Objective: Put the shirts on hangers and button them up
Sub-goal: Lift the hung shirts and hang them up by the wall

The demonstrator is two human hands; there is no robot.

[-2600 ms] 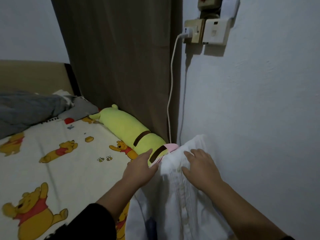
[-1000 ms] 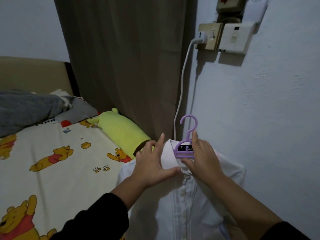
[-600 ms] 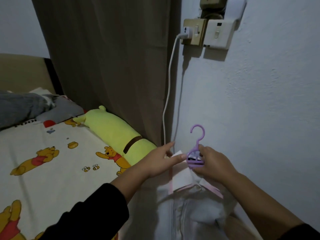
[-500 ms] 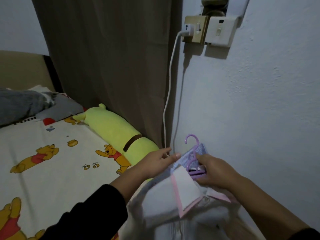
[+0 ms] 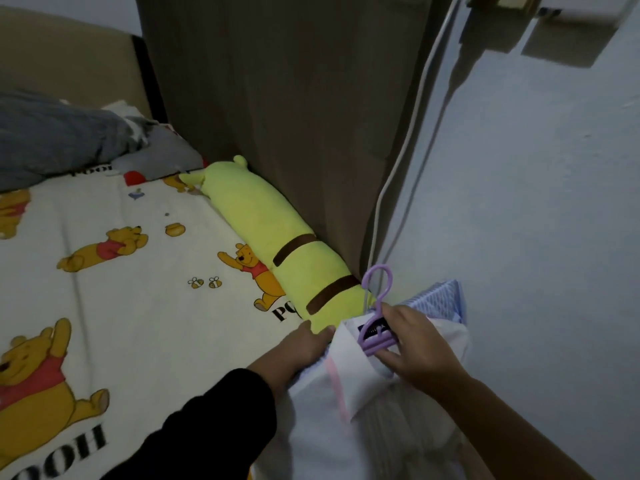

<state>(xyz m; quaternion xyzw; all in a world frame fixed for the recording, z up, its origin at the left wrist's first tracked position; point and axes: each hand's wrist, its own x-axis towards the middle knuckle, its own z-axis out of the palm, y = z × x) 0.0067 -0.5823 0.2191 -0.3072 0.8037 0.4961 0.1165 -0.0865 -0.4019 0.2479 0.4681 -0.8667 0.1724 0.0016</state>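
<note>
A white shirt [image 5: 360,427] with a pink-edged collar hangs on a purple plastic hanger [image 5: 375,306] at the bed's right edge, close to the wall. My right hand [image 5: 414,344] grips the hanger at its neck, just below the hook. My left hand [image 5: 301,346] holds the shirt's left shoulder, its fingers partly tucked under the fabric. Behind the white shirt, a blue striped shirt [image 5: 440,299] peeks out against the wall.
A long yellow-green plush pillow [image 5: 273,237] lies along the brown curtain [image 5: 294,116]. The bed sheet [image 5: 121,289] with bear prints spreads to the left, a grey blanket [image 5: 52,136] at its head. A white charger cable [image 5: 408,150] runs down the wall [image 5: 536,202].
The camera tilted down and left. The hanger and shirt sank lower; my left hand moved from the collar to the shirt's left shoulder while my right kept its grip on the hanger.
</note>
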